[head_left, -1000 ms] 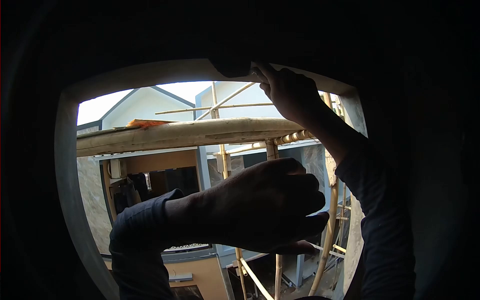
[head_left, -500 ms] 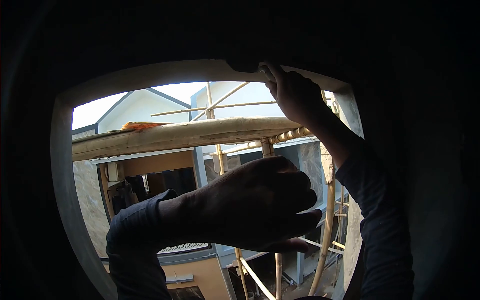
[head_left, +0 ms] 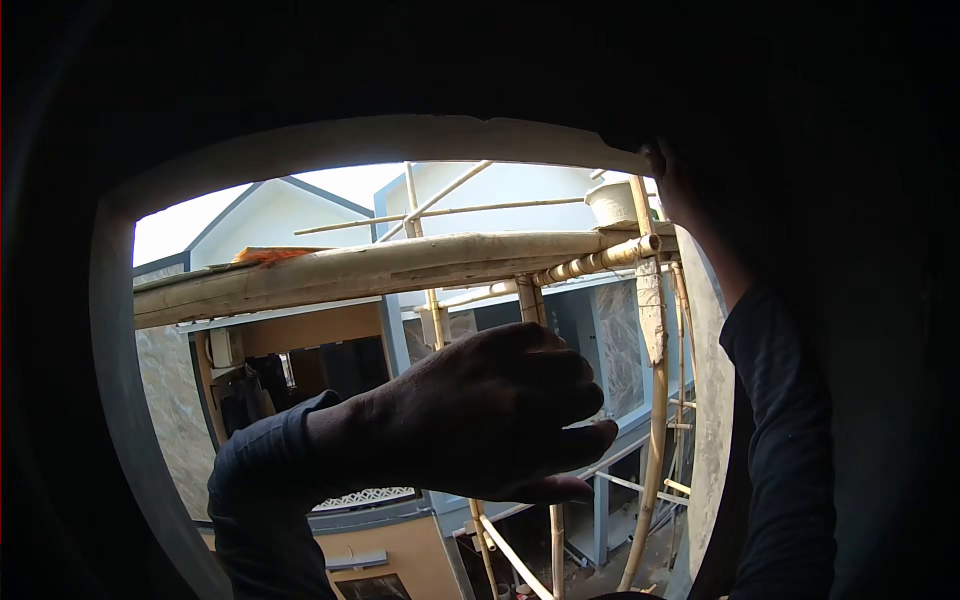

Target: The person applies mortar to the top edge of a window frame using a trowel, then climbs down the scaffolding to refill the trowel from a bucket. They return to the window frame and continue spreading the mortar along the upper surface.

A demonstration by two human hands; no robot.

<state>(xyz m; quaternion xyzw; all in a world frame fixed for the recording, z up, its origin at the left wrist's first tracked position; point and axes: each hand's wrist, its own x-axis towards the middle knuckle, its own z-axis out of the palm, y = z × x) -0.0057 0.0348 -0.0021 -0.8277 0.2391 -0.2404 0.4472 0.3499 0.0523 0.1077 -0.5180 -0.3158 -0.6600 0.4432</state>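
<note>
My left hand (head_left: 480, 415) hangs in front of the window opening, back toward me. Its fingers are loosely bent, the thumb stands apart below them, and nothing shows in the gap; the palm is hidden. High at the opening's upper right corner is my right hand (head_left: 680, 180), mostly lost in shadow. Its fingers close around a dark flat tool (head_left: 625, 146), seen only as a silhouette against the underside of the grey lintel (head_left: 380, 140). Too little of the tool shows to name its kind.
Outside the opening, a thick bamboo pole (head_left: 400, 265) runs across, with upright bamboo scaffolding (head_left: 655, 400) at the right. A pale bucket (head_left: 612, 204) stands on the scaffold. An orange piece (head_left: 270, 255) lies on the pole. Houses stand opposite. Dark wall surrounds the opening.
My right hand has moved right along the lintel with the dark tool, from right of centre to the corner, uncovering the bucket. My left hand appears slightly left and keeps its pose.
</note>
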